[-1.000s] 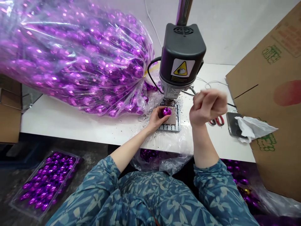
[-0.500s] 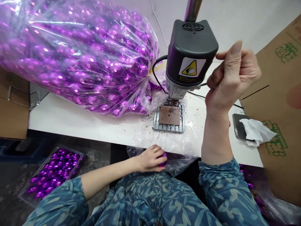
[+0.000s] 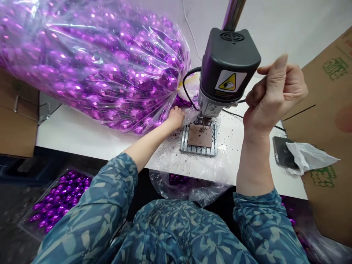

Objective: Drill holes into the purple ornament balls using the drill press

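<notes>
A black benchtop drill press [image 3: 231, 62] stands over a slotted metal base. On that base lies a brown square plate [image 3: 200, 135] with a small hole, scattered with dark shavings. My right hand [image 3: 276, 91] is closed beside the motor housing, around what looks like the drill's handle, mostly hidden by the fingers. My left hand [image 3: 176, 116] reaches to the gathered mouth of a large clear bag [image 3: 118, 73] full of shiny purple faceted balls. Its fingertips point away, and whether they grip a ball is hidden. Loose purple balls [image 3: 183, 101] lie just beyond it.
Clear plastic film [image 3: 192, 187] hangs over the table's front edge, with purple balls inside. A tray of purple pieces [image 3: 62, 200] sits low at left. Right of the drill are a phone [image 3: 283, 154], a white tissue [image 3: 308, 156] and a cardboard box [image 3: 330, 110].
My left hand has left the plastic at my lap, where it held a purple ball, and moved forward to the bag's mouth. My right hand stays by the drill. The view has shifted slightly.
</notes>
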Demonstrator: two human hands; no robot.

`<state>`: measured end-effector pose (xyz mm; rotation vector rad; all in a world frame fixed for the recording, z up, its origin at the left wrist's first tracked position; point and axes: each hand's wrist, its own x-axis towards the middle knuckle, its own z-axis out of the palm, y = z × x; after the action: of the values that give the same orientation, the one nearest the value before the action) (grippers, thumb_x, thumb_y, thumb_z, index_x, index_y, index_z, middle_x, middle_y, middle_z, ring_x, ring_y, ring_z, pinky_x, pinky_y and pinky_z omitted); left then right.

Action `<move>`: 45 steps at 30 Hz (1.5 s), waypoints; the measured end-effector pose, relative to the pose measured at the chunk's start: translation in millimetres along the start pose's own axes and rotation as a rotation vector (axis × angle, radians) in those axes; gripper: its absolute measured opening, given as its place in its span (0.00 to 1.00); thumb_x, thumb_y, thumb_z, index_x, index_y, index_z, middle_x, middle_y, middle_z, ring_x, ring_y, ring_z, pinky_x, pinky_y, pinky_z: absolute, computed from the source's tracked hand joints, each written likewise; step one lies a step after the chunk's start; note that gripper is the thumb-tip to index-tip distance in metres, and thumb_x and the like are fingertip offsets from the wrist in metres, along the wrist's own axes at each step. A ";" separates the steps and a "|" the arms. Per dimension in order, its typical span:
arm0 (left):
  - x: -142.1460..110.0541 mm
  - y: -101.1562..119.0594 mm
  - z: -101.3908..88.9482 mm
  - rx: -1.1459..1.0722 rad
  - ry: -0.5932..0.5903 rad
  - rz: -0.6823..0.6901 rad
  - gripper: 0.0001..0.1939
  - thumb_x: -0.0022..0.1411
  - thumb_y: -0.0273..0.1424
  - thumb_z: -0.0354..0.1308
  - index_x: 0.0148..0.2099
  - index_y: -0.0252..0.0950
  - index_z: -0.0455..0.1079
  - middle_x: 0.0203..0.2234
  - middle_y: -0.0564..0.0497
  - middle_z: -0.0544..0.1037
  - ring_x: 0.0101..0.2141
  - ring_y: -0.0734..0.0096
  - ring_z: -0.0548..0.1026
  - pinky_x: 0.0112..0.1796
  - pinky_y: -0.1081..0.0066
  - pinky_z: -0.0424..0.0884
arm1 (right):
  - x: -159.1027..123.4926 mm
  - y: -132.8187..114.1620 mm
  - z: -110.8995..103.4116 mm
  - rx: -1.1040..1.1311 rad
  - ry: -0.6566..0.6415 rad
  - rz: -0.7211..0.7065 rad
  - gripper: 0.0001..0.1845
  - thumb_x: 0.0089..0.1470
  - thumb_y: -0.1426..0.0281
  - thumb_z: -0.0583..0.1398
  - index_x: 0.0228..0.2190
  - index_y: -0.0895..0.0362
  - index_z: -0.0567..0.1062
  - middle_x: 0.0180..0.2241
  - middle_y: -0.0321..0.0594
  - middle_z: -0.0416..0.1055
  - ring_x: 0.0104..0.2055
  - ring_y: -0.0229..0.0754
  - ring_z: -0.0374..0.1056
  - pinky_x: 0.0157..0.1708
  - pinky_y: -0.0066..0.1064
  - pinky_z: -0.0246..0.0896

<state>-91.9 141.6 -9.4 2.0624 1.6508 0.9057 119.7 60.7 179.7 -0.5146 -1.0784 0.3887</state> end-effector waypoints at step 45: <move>-101.9 50.7 15.8 -0.506 -0.029 -0.089 0.28 0.53 0.27 0.78 0.53 0.36 0.72 0.47 0.46 0.80 0.45 0.60 0.80 0.47 0.60 0.78 | -5.5 -6.6 4.5 0.023 0.000 -0.035 0.30 0.47 0.42 0.65 0.23 0.58 0.72 0.12 0.22 0.50 0.12 0.25 0.45 0.13 0.28 0.35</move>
<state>-56.1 32.6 -16.1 1.6372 1.3136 1.1190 113.6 53.3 181.2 -0.4745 -1.0809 0.3698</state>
